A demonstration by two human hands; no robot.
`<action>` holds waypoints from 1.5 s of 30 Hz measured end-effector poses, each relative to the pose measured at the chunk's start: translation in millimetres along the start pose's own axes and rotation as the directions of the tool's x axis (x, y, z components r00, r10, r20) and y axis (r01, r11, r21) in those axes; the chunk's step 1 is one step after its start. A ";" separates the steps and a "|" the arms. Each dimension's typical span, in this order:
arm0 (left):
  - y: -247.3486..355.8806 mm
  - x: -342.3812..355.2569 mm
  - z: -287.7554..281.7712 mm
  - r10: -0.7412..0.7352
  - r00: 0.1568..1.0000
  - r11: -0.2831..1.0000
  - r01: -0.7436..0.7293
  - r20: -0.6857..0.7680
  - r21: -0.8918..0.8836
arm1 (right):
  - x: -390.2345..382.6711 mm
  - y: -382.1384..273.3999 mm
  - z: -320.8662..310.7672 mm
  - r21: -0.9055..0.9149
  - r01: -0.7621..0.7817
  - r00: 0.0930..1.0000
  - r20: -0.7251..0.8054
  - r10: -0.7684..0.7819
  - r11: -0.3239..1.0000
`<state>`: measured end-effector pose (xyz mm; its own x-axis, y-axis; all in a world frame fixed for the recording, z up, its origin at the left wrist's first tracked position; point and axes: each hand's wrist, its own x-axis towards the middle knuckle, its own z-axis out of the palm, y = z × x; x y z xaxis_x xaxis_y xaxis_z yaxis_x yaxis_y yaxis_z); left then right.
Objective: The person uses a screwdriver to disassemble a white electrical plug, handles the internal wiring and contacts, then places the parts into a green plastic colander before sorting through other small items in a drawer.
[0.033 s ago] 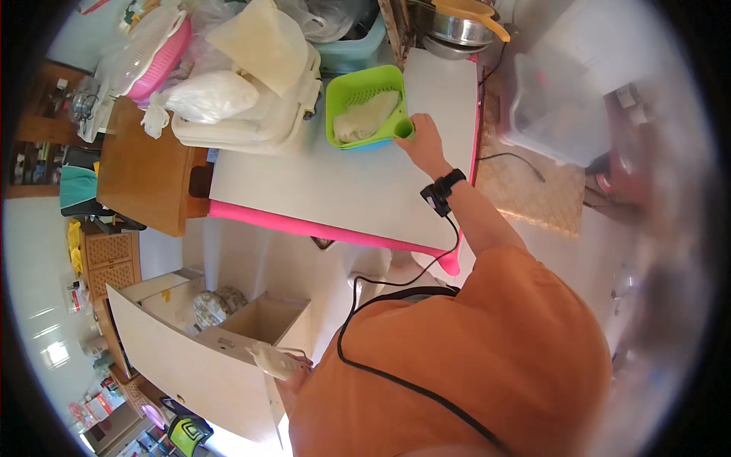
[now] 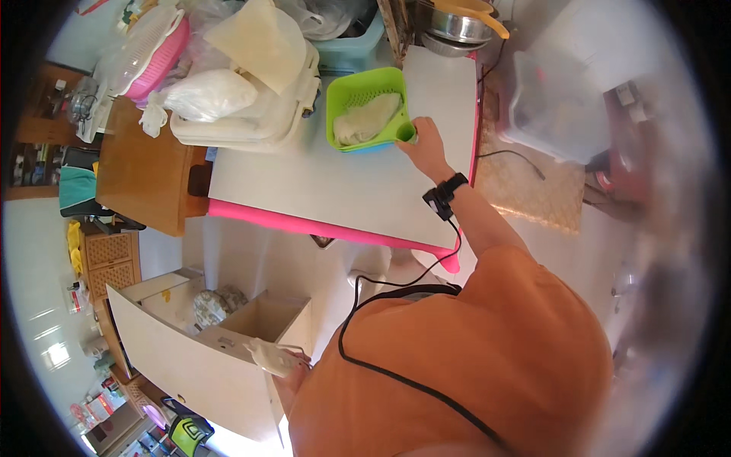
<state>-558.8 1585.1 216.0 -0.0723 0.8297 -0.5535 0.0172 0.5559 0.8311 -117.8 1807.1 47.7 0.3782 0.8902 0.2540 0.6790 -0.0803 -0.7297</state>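
On the white tabletop [image 2: 320, 183], my right hand [image 2: 424, 145] grips the near right corner of a bright green basket [image 2: 336, 95], beside its round cup-shaped pocket. A crumpled, pale translucent bag [image 2: 368, 120] lies in the basket, and a blue edge shows beneath the basket. Down at my left side, my left hand [image 2: 295, 367], partly hidden by my orange shirt, is closed on a cream-coloured limp piece [image 2: 270, 358] whose kind I cannot make out. A thin curved edge shows beside it. A black band with a small device [image 2: 440, 198] sits on my right wrist.
White lidded containers [image 2: 236, 129] with plastic bags stand left of the basket; a pink colander [image 2: 164, 57] is behind them. Metal pots [image 2: 457, 30] sit at the back right. A pink edge [image 2: 304, 225] runs along the table front. An open-topped cabinet [image 2: 190, 343] stands low left.
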 end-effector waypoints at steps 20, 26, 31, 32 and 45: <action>12.6 217.1 188.9 -0.078 0.959 0.947 -0.015 0.273 0.320 | -94.1 -9.7 -59.1 0.068 -0.420 0.871 0.310 0.381 0.905; 24.2 209.4 205.6 -0.146 0.929 0.957 0.045 0.341 0.288 | -75.4 -3.5 -47.8 -0.080 -0.313 0.905 0.277 0.323 0.946; 35.3 185.4 210.6 -0.078 0.938 0.915 -0.067 0.338 0.398 | -72.0 -10.5 -43.8 -0.129 -0.316 0.893 0.294 0.340 0.940; 32.8 185.0 209.1 -0.076 0.939 0.916 -0.067 0.337 0.395 | -73.0 -10.8 -42.5 -0.139 -0.312 0.896 0.287 0.340 0.940; 38.0 148.3 207.8 0.156 0.894 0.933 -0.273 0.421 0.234 | -76.3 -12.0 -43.6 -0.155 -0.331 0.910 0.208 0.358 0.931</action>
<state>-361.7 1739.8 154.2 0.3577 0.8494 -0.3879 0.2688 0.3042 0.9139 -127.4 1720.6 64.8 0.4565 0.8747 -0.1628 0.6045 -0.4392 -0.6646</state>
